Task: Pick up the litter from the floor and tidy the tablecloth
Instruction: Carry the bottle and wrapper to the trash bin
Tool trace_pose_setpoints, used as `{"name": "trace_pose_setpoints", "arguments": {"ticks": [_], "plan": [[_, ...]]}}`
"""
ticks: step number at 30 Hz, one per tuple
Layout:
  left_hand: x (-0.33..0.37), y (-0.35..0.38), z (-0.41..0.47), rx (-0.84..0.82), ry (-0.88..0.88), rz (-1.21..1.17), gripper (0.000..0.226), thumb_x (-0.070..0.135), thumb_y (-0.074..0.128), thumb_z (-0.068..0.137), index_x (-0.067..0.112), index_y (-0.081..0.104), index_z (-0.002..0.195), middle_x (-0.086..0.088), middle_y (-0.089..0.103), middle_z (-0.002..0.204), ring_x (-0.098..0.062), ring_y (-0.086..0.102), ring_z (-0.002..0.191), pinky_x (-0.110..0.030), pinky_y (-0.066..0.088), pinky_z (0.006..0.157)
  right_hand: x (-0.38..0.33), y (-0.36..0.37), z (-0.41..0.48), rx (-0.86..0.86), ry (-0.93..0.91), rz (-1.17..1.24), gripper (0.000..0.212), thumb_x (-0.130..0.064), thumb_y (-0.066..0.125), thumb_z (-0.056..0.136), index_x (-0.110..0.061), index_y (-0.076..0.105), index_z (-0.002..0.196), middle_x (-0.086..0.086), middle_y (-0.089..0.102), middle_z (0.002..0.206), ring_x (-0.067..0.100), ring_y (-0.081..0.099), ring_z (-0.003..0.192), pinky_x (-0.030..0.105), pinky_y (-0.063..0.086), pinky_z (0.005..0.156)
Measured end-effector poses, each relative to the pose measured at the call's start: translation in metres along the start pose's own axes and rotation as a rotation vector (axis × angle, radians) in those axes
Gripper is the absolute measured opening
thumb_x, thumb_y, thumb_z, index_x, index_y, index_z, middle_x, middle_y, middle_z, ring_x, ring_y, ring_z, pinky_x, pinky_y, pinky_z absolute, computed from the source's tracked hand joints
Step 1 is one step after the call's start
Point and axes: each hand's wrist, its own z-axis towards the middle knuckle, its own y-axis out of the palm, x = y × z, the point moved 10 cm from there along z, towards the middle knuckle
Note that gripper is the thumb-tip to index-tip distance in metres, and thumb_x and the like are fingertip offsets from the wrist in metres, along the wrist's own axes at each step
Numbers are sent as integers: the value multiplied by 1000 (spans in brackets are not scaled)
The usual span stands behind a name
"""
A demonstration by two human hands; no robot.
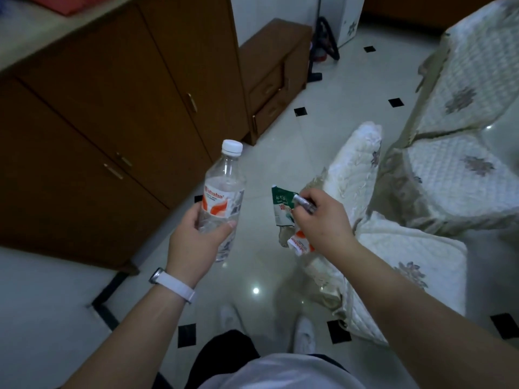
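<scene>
A brown cabinet (112,108) stands on the left. The left hand (193,242) is curled round a clear bottle (222,192) with a white cap, held above the tiled floor (280,153). Just to its right, the right hand (323,223) pinches a green wrapper (282,204). Quilted covers (449,169) drape the furniture on the right.

bottle (222,178) label: red "ahaha", first letter unclear | green wrapper (281,204): print too blurred to read

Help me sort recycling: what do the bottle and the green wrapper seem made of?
The bottle: probably clear, glossy plastic; its body is see-through. The green wrapper: apparently thin printed plastic film, creased and bent; any lining cannot be told.
</scene>
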Motion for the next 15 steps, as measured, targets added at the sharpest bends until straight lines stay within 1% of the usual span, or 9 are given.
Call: {"name": "trace_pose_setpoints", "arguments": {"ticks": [2, 4, 7, 9, 12, 15], "plan": [[-4, -7, 20, 4, -2, -12, 44, 27, 82, 77, 30, 64, 116, 14, 72, 104, -4, 69, 92, -40, 57, 87, -3, 12, 15, -3, 15, -22, 13, -15, 55, 90, -25, 59, 82, -3, 60, 70, 7, 64, 52, 36, 56, 50], [-10, -16, 44, 1, -11, -35, 39, 25, 82, 77, 31, 65, 112, 15, 73, 100, -2, 69, 89, -38, 57, 86, -9, 28, 30, -13, 27, -39, 16, -15, 54, 90, -27, 57, 81, -3, 60, 71, 8, 64, 53, 34, 54, 47], [-21, -29, 91, -30, -37, -63, 39, 27, 84, 75, 31, 66, 110, 14, 74, 99, -5, 70, 89, -41, 57, 88, -25, 47, 61, 33, 46, -101, 12, -17, 55, 89, -27, 59, 85, -4, 63, 73, 11, 66, 57, 28, 50, 46], [-22, -39, 126, -63, -28, -61, 42, 32, 84, 71, 31, 67, 109, 14, 74, 99, -7, 70, 90, -44, 57, 89, -37, 60, 83, 76, 86, -116, 10, -18, 55, 88, -27, 59, 85, -3, 64, 72, 15, 68, 58, 29, 51, 48], [-20, -63, 182, -98, -6, -70, 39, 27, 84, 73, 30, 67, 108, 17, 73, 97, 1, 68, 86, -36, 57, 86, -62, 84, 114, 128, 99, -190, 9, -18, 56, 86, -27, 58, 82, -3, 61, 66, 17, 65, 57, 32, 49, 53], [-13, -91, 235, -126, 8, -104, 39, 21, 83, 75, 29, 66, 109, 18, 72, 96, 5, 67, 82, -25, 54, 77, -95, 113, 148, 142, 87, -273, 13, -15, 59, 86, -28, 57, 83, -5, 60, 64, 12, 61, 54, 30, 47, 52]]}}
